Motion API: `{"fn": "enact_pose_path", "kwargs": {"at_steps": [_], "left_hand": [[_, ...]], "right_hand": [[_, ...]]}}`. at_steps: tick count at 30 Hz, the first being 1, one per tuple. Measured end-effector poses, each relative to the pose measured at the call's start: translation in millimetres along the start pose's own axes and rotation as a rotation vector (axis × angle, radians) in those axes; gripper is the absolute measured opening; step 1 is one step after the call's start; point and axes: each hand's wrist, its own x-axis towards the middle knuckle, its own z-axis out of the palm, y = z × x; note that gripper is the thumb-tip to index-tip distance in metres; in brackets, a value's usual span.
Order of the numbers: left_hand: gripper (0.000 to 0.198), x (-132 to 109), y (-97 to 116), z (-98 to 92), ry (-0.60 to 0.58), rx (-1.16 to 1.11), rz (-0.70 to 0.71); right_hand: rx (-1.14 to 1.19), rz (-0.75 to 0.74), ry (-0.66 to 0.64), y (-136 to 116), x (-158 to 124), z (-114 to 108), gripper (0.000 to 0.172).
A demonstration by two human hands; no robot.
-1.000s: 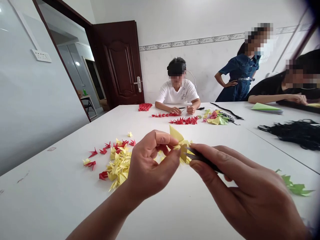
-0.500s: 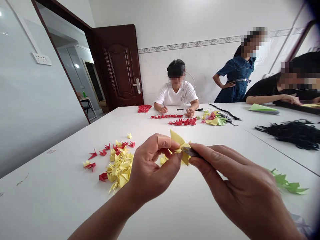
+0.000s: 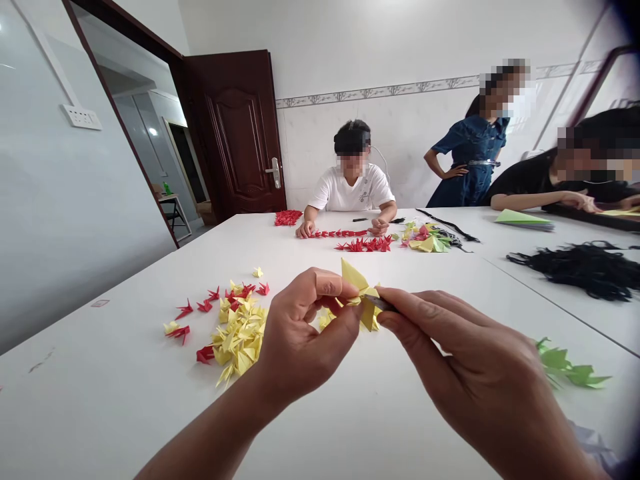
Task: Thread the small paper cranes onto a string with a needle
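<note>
Over the white table (image 3: 125, 380), left hand (image 3: 303, 337) and right hand (image 3: 465, 363) pinch folded yellow paper (image 3: 361, 297).

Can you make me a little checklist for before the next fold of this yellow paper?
1. Paper held firmly: ok, the yellow folded paper is pinched between the left hand and the right hand.
2. Dark pointed tool in the right hand: ok, its tip is at the paper.
3. Creases sharp: cannot tell, the fingers hide them.
4. Pile of yellow origami cranes within reach: ok, just left of the left hand.
</note>
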Motion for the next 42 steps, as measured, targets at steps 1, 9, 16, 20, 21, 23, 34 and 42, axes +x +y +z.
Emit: {"fn": "enact_pose_path", "kwargs": {"at_steps": [1,9,16,20,21,23,34,42], "left_hand": [[0.012,0,-1,-0.6,0.006,-0.009,-0.008],[0.004,1,-8,3.8,-0.069,-0.008,-0.162],[0.017,3,-17,4.3,-0.218,0.060,-0.186],[0.016,24,-45,-36.6,-0.145,0.370,-0.183],[0.019,29,-55,-51.5,-0.110,0.501,-0.213],[0.026,36,-77,-82.0,-0.099,0.849,-0.357],[0.031,19,-160,-126.4,-0.407,1.293,-0.665],[0.033,12,-169,-127.7,-0.489,1.374,-0.748]], "right_hand": [[-0.011,0.005,-0.008,0,0,0,0.021],[0.025,0.115,0.086,1,2,-1,0.024],[0.033,0.223,0.090,21,1,13,0.010],[-0.001,0.369,0.038,58,1,29,0.012],[-0.034,0.428,0.006,69,0,33,0.014],[-0.109,0.537,-0.082,89,-3,40,0.018],[-0.360,0.712,-0.342,131,-16,52,0.027],[-0.375,0.705,-0.434,140,-21,55,0.025]]}}
